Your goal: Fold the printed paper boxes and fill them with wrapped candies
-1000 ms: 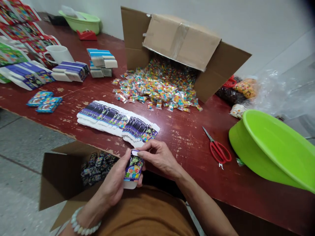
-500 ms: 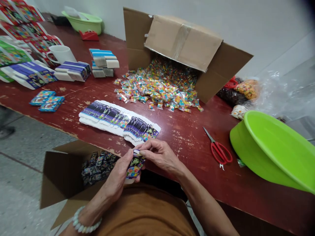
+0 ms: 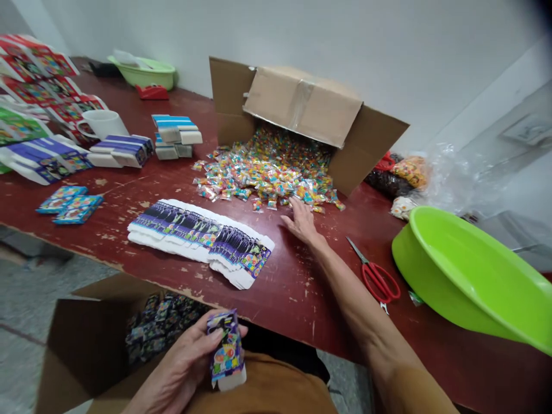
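Note:
My left hand [image 3: 194,353] is closed around a small purple-and-black candy box [image 3: 226,351], its white bottom flap sticking out towards me. Stretched forward over the table, my right hand [image 3: 302,221] has its fingers apart at the near edge of a heap of wrapped candies [image 3: 263,172]. I see nothing held in it, though its fingertips overlap the candies. Between the hands lies a fanned row of flat purple boxes [image 3: 194,236]. Below my left side, an open carton [image 3: 81,339] holds many filled-looking dark boxes [image 3: 157,322].
The candies spill from a tipped cardboard carton [image 3: 310,103]. Red-handled scissors [image 3: 375,279] and a green basin [image 3: 431,276] are on the right. At left are blue boxes [image 3: 77,208], stacked flat boxes [image 3: 125,150] and a white mug [image 3: 103,123]. Clear plastic bags [image 3: 457,172] lie behind the basin.
My right hand has let go of the box's top and reached forward to the candy heap. The left hand still holds the box, now lower and opened out into shape.

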`<state>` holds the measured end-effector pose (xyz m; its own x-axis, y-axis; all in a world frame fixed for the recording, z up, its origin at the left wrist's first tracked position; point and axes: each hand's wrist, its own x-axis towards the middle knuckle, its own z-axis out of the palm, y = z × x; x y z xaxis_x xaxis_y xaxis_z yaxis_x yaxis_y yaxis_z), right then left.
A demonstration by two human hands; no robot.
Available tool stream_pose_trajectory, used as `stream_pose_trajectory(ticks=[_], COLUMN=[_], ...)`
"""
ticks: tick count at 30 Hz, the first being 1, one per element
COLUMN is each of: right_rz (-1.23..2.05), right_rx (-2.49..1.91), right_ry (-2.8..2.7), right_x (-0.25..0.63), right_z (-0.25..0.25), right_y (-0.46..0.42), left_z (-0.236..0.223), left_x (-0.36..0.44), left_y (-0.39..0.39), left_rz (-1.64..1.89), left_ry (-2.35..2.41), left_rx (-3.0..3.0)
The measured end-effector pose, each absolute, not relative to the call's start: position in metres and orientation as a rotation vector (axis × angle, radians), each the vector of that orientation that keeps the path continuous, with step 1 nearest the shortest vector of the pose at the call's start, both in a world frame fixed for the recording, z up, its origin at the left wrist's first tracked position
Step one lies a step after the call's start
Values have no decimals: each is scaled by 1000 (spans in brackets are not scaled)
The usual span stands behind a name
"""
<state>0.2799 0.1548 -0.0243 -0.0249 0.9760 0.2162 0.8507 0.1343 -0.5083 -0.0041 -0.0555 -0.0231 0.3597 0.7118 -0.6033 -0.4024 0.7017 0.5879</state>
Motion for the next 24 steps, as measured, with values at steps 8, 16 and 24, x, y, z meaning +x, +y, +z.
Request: stream_pose_trajectory(ticks=[8,16,24], right_rz=[259,508,866], right_rx=[-1693,-1540,-989], right_ry=[-1865,-1561,-1776], right_x=[280,254,175], right_z=[-65,-29,5], right_y=[144,67,1], left_z=[-47,-26,-4], left_x=[-86,-52,-6], left_y=[-48,-39,-38], left_rz=[378,556,714], left_ry=[1079,1021,1037], left_rx=[1051,799,976])
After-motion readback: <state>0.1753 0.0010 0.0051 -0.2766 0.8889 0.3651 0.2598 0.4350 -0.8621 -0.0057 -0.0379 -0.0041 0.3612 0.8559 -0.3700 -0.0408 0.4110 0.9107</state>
